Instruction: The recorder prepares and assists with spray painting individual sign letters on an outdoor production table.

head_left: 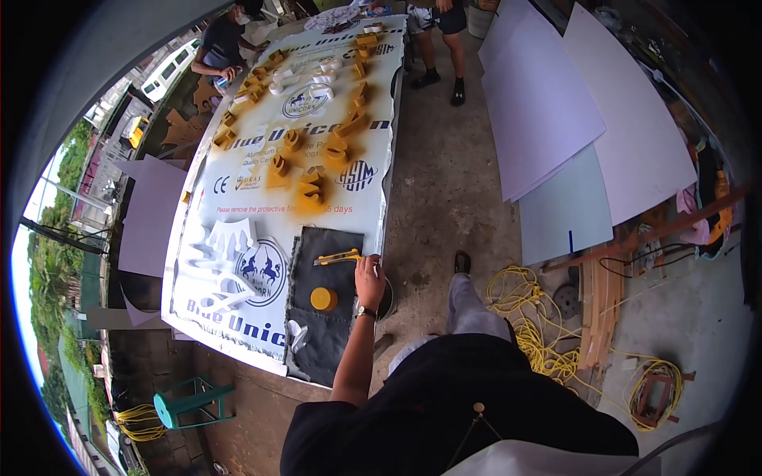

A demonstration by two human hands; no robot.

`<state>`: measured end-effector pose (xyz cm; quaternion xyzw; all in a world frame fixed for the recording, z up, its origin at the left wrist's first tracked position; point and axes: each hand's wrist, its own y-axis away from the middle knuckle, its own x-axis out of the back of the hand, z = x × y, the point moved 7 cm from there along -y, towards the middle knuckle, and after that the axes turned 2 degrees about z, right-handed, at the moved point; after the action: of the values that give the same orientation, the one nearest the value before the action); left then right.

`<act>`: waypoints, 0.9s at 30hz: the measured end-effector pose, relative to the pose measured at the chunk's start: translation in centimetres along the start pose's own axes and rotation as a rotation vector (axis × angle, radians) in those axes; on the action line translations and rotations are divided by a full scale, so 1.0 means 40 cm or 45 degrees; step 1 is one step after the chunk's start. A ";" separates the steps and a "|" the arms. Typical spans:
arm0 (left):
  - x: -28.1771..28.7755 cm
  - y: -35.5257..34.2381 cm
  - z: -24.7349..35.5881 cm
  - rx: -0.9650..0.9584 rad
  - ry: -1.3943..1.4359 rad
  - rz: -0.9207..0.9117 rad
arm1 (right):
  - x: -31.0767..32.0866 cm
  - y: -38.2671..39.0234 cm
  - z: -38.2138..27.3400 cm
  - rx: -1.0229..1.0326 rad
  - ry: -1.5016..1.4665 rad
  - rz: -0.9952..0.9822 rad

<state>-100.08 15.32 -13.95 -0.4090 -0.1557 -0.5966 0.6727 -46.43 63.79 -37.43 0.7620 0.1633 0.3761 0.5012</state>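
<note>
My left hand point(369, 282), with a wristwatch on its wrist, is at the right edge of the table beside a black cloth point(321, 349). Its fingers point away from me and are too small and partly hidden to tell whether they are closed. Next to the fingertips, a yellow utility knife point(336, 257) lies on the cloth; I cannot tell if they touch. Nearer to me on the cloth is a round yellow-orange lid or tub point(324, 299). White cut-out shapes point(218, 258) lie left of the cloth on a printed white sheet point(246, 202). My right hand is out of view.
Orange-painted letter shapes point(311, 190) and white ones stand farther along the sheet. A co-worker point(226, 44) is at the far left; another person's legs point(436, 40) are at the far right. Yellow cable point(548, 349) lies at right, near leaning panels point(540, 103). A green stool point(190, 403) stands lower left.
</note>
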 end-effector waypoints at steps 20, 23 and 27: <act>-0.160 -0.266 -0.170 0.925 -0.728 0.362 | -1.237 0.446 -1.773 1.199 0.756 -0.641; -0.160 -0.306 -0.173 0.868 -0.795 0.480 | -1.295 0.413 -1.719 1.077 0.997 -0.765; -0.142 -0.359 -0.221 0.912 -0.850 0.558 | -1.175 0.263 -1.639 0.734 1.090 -0.480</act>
<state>-117.26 13.30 -18.14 -0.3442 -0.4660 -0.1893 0.7928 -127.29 71.72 -33.28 0.6049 0.5827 0.4963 0.2196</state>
